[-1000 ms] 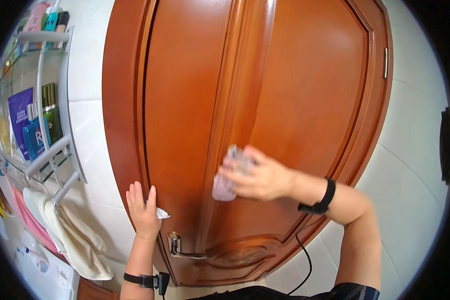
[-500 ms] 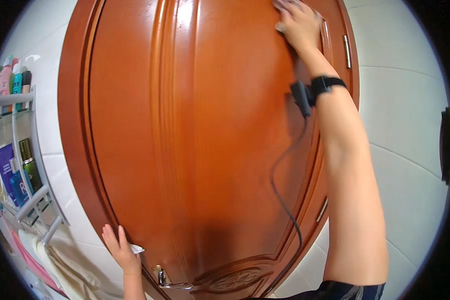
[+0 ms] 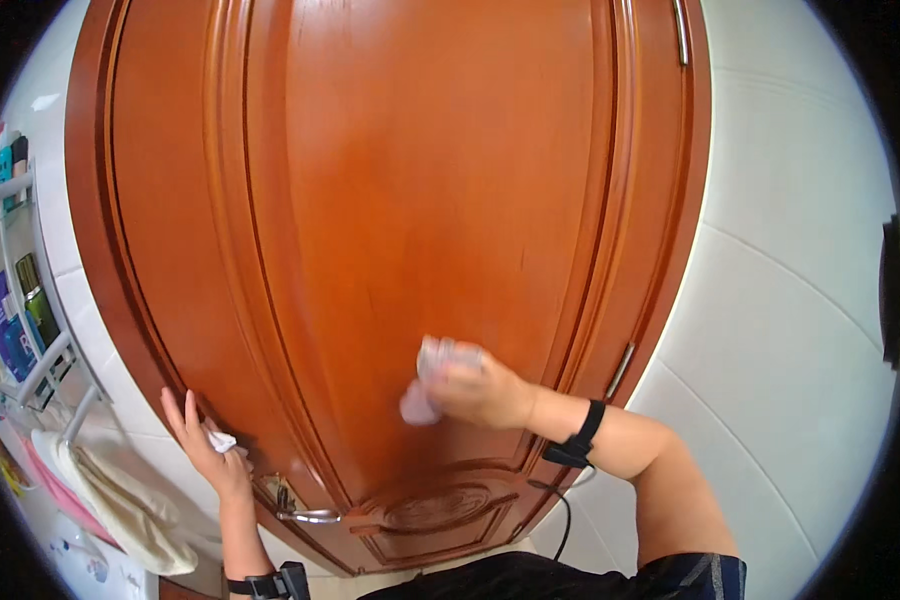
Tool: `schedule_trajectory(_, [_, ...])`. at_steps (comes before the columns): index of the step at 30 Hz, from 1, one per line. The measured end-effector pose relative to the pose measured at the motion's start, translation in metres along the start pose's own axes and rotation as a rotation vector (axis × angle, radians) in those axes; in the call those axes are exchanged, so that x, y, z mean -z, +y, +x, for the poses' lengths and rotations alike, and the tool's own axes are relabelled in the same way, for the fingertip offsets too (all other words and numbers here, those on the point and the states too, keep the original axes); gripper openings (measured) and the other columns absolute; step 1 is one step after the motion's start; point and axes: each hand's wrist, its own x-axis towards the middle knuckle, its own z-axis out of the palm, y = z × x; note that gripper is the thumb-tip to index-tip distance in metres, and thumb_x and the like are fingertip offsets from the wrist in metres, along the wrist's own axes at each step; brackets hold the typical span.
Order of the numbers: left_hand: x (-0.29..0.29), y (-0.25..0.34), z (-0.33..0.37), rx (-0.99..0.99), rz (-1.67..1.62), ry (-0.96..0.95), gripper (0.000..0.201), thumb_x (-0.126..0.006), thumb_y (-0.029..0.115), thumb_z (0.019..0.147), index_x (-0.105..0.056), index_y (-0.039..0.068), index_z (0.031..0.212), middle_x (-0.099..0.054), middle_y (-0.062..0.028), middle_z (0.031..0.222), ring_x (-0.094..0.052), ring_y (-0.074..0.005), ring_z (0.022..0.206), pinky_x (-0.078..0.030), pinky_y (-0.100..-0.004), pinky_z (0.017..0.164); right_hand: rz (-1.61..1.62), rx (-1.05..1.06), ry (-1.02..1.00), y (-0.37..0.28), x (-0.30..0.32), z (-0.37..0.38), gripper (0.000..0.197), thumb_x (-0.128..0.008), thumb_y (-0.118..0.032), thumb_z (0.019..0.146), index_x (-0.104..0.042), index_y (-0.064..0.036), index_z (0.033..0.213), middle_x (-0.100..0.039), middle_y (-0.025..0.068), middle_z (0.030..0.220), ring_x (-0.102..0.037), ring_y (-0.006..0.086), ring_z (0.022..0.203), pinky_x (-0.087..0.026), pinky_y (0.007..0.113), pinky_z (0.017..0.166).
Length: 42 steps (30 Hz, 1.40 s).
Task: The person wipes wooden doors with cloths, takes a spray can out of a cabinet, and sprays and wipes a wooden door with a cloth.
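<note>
My right hand (image 3: 480,390) is closed round a crumpled pale pinkish-grey cloth (image 3: 420,402), slightly blurred, against the middle panel of a glossy reddish-brown wooden door (image 3: 420,230). At the lower left, my left hand (image 3: 210,455) rests along the door frame with two fingers stretched upward. A small crumpled white cloth or tissue (image 3: 220,440) shows in that hand beside the thumb side; the rest of its grip is hidden. Just right of my left hand is the metal door handle (image 3: 310,517). A black strap circles each forearm, and a cable hangs from the right one.
On the left wall, a shelf rack (image 3: 55,350) holds several bottles and tubes. Below it hang a cream towel (image 3: 120,500) and a pink towel (image 3: 60,490). Hinges (image 3: 621,370) run down the door's right edge, beside a pale tiled wall (image 3: 770,330).
My right hand has come down from the door's upper right to its lower middle, cloth still held. The view has shifted; my left hand stays at the frame near the handle.
</note>
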Motion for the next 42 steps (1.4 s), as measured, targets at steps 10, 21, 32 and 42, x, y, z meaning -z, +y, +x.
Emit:
schedule_trajectory(10, [-0.062,0.212,0.141,-0.662,-0.33,0.258,0.035,-0.063,0.004,0.085,-0.051,0.0,0.118,-0.048,-0.0094,0.097,-0.047,-0.0158,0.079,-0.04,-0.0261,0.064,0.569,-0.628,0.332,-0.078,0.043,-0.122,0.019,-0.073,-0.012,0.064,-0.065,-0.0086,0.08,-0.062,0.0124,0.103,-0.058,0.0341,0.099,-0.043,0.047,0.081])
schedule_trajectory(21, [-0.198,0.427,0.269,-0.708,-0.117,-0.107,0.063,-0.059,0.031,0.086,-0.039,-0.003,0.136,-0.029,-0.0275,0.147,-0.028,-0.0354,0.139,-0.028,-0.0397,0.112,0.572,-1.469,0.459,-0.132,0.073,-0.284,0.005,-0.055,-0.002,0.086,-0.056,0.0033,0.087,-0.051,0.0147,0.106,-0.051,0.0274,0.095,-0.041,0.036,0.085])
schedule_trajectory(32, [-0.221,0.342,0.084,-1.557,-0.024,-0.674,0.061,-0.055,0.035,0.084,-0.044,0.013,0.14,-0.036,-0.0109,0.149,-0.028,-0.0268,0.141,-0.017,-0.0523,0.114,0.506,-1.747,0.648,-0.173,0.088,-0.377,0.016,-0.05,-0.007,0.093,-0.056,0.0067,0.098,-0.049,0.012,0.119,-0.051,0.0198,0.1,-0.041,0.028,0.085])
schedule_trajectory(42, [-0.226,0.365,0.258,-0.77,0.22,0.322,0.06,-0.056,0.039,0.084,-0.049,-0.003,0.126,-0.044,-0.0239,0.137,-0.037,-0.0367,0.131,-0.026,-0.0516,0.109,0.511,-1.919,0.596,-0.168,0.119,-0.365,0.014,-0.049,-0.007,0.093,-0.053,0.006,0.091,-0.048,0.0101,0.11,-0.048,0.0179,0.092,-0.04,0.027,0.083])
